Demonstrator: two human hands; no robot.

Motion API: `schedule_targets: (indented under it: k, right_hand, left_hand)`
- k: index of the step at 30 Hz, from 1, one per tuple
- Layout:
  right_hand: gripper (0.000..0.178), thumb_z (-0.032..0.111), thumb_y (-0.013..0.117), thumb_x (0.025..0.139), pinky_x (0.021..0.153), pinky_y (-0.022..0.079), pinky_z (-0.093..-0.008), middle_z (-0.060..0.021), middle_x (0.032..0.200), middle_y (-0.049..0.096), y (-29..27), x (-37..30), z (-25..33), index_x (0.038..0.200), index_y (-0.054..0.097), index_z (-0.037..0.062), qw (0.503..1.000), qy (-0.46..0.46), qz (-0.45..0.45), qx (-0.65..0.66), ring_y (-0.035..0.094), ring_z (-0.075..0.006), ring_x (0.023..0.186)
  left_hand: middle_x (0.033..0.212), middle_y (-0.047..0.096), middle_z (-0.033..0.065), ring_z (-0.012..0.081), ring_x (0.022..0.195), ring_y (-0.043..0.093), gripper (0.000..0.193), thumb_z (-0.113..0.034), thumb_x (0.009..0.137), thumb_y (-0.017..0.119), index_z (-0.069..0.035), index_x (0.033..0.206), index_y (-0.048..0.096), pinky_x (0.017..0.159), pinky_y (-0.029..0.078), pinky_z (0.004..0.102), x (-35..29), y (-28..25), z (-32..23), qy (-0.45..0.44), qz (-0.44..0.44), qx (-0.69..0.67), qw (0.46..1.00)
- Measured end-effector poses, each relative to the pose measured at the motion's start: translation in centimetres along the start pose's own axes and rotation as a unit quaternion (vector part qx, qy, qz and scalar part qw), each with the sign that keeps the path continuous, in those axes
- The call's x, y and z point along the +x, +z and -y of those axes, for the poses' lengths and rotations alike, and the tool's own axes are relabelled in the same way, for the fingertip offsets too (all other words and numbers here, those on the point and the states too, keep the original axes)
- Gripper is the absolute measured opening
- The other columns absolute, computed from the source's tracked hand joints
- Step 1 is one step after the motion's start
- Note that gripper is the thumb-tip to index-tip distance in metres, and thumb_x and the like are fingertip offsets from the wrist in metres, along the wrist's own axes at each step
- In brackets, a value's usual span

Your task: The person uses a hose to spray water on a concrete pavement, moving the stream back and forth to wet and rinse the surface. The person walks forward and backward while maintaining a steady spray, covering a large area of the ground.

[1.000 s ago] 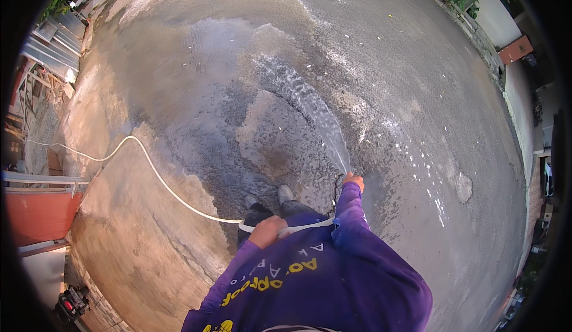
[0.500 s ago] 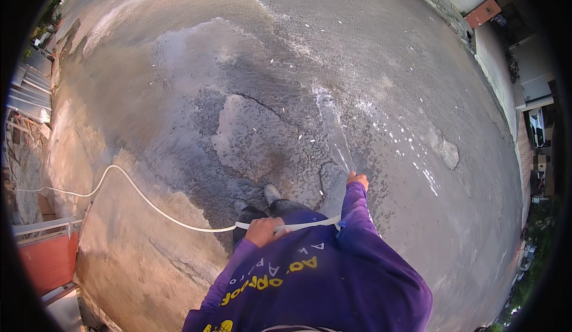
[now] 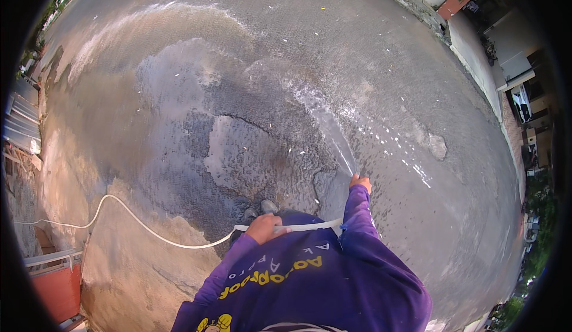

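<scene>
Across the front of my body runs a white hose (image 3: 310, 226), and my left hand (image 3: 264, 229) is wrapped round it near my waist. Farther right, my right hand (image 3: 360, 183) is closed at the end where a water jet (image 3: 333, 132) comes out; the hose's end itself is hidden by the fingers and sleeve. The jet fans forward and a little left and breaks into white splash on the wet pavement (image 3: 238, 147). Both arms are in purple sleeves. My shoes (image 3: 268, 206) show just beyond my left hand.
The hose trails left over dry, tan ground (image 3: 137, 266) toward a red barrier (image 3: 53, 293) and scrap wood. Cracks and a raised patch edge (image 3: 244, 119) mark the pavement. A low kerb wall (image 3: 476, 70) borders the right, with a red box-like object (image 3: 455, 2) beyond.
The water jet has swung to the left and spreads wider, hitting the pavement farther left. My view has shifted slightly. Both hands keep their hold.
</scene>
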State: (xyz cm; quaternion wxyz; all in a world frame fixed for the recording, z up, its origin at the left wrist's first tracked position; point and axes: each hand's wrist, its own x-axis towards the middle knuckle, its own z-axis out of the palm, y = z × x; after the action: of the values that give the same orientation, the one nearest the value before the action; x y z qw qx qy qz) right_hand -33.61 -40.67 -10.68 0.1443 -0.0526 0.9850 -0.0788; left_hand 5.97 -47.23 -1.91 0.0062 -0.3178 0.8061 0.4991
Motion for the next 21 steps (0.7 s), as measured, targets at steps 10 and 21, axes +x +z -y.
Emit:
schedule_targets:
  k: [10,21]
  right_hand:
    - [0.051,0.045,0.067,0.090,0.103,0.052,-0.0464,-0.0224,0.129,0.067,-5.0,-1.8,4.1,0.123,0.070,0.0068,0.997,0.046,0.033,-0.059,0.064,-0.0371,0.121]
    - [0.044,0.048,0.065,0.088,0.098,0.054,-0.0468,-0.0223,0.114,0.072,-2.8,5.2,3.0,0.112,0.078,0.0135,0.997,-0.033,0.017,-0.061,0.069,-0.0387,0.110]
  left_hand:
    - [0.084,0.059,0.0120,0.0336,0.089,0.064,0.055,-0.063,0.089,0.066,-0.009,0.090,0.073,0.078,0.050,0.0440,2.0,-3.5,0.9,0.084,0.028,0.003,0.996]
    - [0.087,0.062,0.0151,0.0361,0.090,0.065,0.057,-0.063,0.090,0.065,-0.006,0.092,0.072,0.080,0.051,0.0461,6.5,-5.4,-2.3,0.099,0.074,0.001,0.992]
